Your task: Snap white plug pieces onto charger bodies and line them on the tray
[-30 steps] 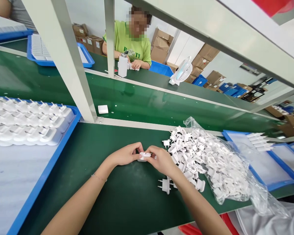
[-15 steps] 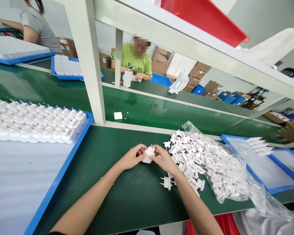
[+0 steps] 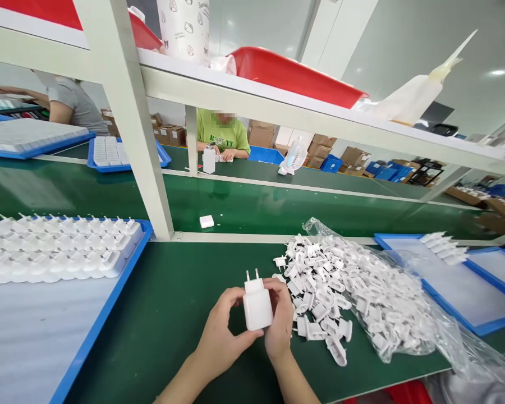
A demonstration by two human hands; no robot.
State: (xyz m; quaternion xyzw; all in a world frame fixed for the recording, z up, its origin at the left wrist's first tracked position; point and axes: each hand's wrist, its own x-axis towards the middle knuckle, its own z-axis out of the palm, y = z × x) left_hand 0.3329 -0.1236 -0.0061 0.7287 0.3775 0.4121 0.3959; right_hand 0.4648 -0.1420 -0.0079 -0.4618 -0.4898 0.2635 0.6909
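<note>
My left hand (image 3: 221, 331) and my right hand (image 3: 280, 322) both grip a white charger (image 3: 257, 306), held upright with its two pins pointing up. Just right of my hands lies a heap of white plug parts (image 3: 320, 280) spilling from a clear plastic bag (image 3: 395, 297) on the green bench (image 3: 172, 314). To the left, a blue tray (image 3: 109, 303) holds rows of finished white chargers (image 3: 59, 247).
A second blue tray (image 3: 458, 297) with a few white pieces stands at the right. A small white block (image 3: 206, 221) lies on the green belt behind a white frame post (image 3: 130, 123). Across the belt a person in green (image 3: 223, 134) works; another person sits far left.
My hands have drawn nearer to me and turned the charger from lying flat to upright, pins up. The camera has tilted upward, showing the shelf with red bins.
</note>
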